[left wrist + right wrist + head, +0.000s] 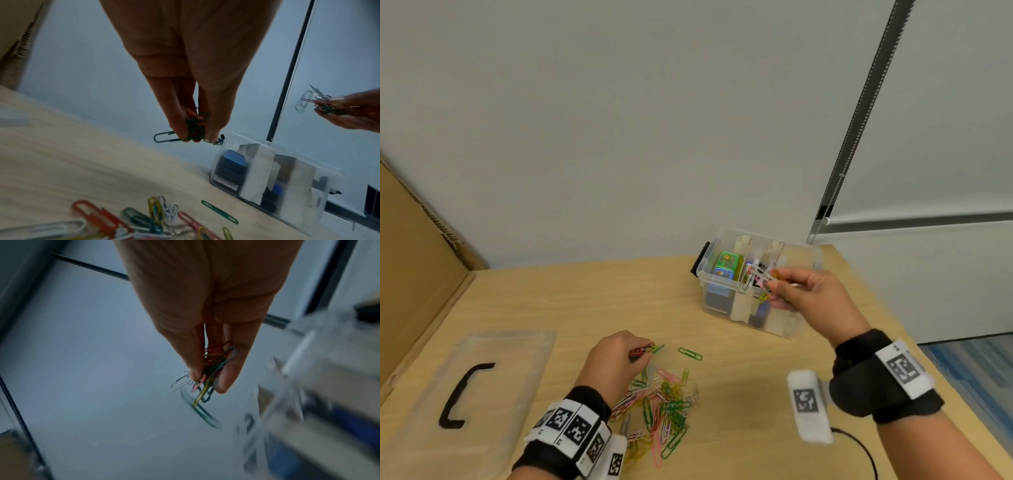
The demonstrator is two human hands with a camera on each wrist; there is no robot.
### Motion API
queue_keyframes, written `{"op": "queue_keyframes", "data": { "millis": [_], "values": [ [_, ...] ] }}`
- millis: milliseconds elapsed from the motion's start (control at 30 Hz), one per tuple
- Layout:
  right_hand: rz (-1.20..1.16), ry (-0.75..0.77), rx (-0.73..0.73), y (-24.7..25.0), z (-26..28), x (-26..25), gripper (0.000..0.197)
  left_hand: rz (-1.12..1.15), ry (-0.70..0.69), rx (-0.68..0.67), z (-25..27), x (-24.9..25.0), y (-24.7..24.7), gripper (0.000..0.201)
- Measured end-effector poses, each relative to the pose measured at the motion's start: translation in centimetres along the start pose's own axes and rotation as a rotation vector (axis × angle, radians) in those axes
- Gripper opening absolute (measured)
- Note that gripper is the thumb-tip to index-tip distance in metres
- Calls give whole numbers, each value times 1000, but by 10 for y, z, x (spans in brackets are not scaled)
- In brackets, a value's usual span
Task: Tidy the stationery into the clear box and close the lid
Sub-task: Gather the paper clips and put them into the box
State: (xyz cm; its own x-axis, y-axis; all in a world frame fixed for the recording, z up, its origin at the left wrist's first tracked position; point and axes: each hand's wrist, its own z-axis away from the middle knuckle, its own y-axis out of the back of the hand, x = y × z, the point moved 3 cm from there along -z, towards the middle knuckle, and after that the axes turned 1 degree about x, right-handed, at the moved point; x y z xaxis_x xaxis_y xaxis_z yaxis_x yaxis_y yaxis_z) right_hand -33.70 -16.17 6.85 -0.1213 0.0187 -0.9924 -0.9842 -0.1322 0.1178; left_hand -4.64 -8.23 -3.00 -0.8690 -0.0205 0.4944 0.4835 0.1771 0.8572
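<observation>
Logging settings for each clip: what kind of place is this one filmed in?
Probably an office or study desk: a light wooden tabletop against a plain wall, a roller blind's bead chain, and paper clips beside a clear box of stationery.

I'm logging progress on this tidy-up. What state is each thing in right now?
clear box: open, lid off, partly filled
lid: flat on the table, apart from the box
paper clip pile: loose on the table
left hand: pinching a few clips over the pile
right hand: holding a bunch of clips above the box
</observation>
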Motion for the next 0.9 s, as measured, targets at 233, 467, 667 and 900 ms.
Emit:
{"op": "queue_keyframes", "data": {
  "millis": [233,467,667,900],
  "values": [
    [377,5,140,60,-48,6,17,-7,43,-31,7,11,-7,22],
    [1237,-67,-123,30,-97,28,18,4,49,-77,14,19,-11,23],
    [1353,-169,-322,14,-108,34,30,35,61,-84,19,23,-10,21],
    [892,160,298,65,-70,39,20,50,20,-103,19,32,4,22]
  ]
}}
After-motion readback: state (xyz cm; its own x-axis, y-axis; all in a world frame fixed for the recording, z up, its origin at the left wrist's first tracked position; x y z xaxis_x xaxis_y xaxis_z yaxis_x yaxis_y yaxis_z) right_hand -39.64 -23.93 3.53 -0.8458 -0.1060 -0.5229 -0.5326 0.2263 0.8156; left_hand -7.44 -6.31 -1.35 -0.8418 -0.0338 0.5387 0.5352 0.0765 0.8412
